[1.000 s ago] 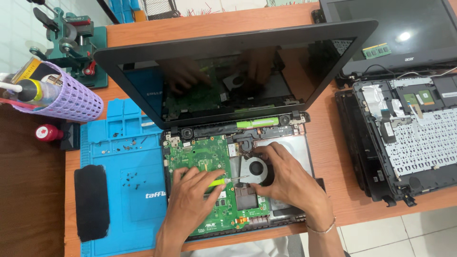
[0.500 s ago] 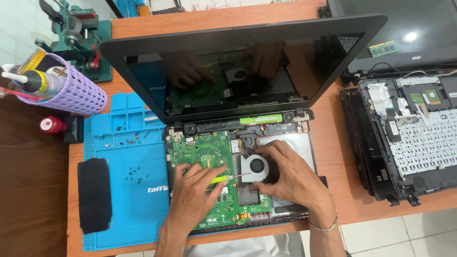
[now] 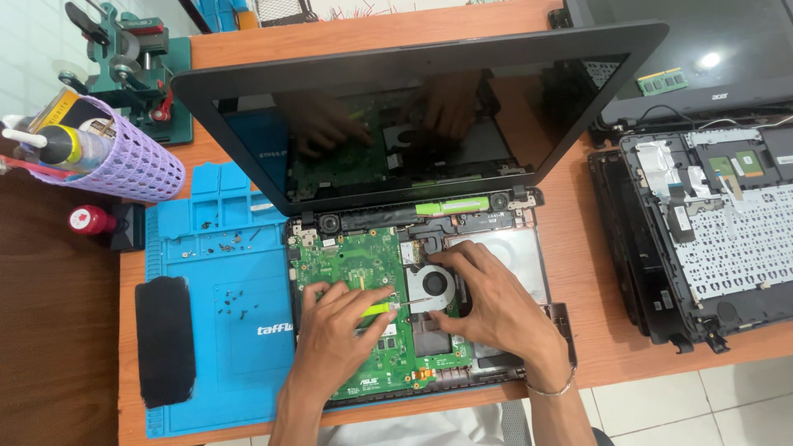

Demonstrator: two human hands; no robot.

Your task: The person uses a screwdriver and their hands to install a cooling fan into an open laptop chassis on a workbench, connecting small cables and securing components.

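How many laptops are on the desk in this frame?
3: one open laptop under the hands, its green board exposed; a dismantled one at right, keyboard underside up; a closed dark one top right, partly cropped.

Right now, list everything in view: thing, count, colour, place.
opened laptop: 1, black, centre of table
green board: 1, inside the laptop base, left
fan: 1, black and silver, right of the board
screwdriver: 1, yellow-green handle, tip by the fan
blue mat: 1, left of the laptop, loose screws on it
black pad: 1, on the mat's left edge
purple basket: 1, far left, tools inside
second laptop: 1, black, dismantled, right
left hand: holds the screwdriver
right hand: rests at the fan
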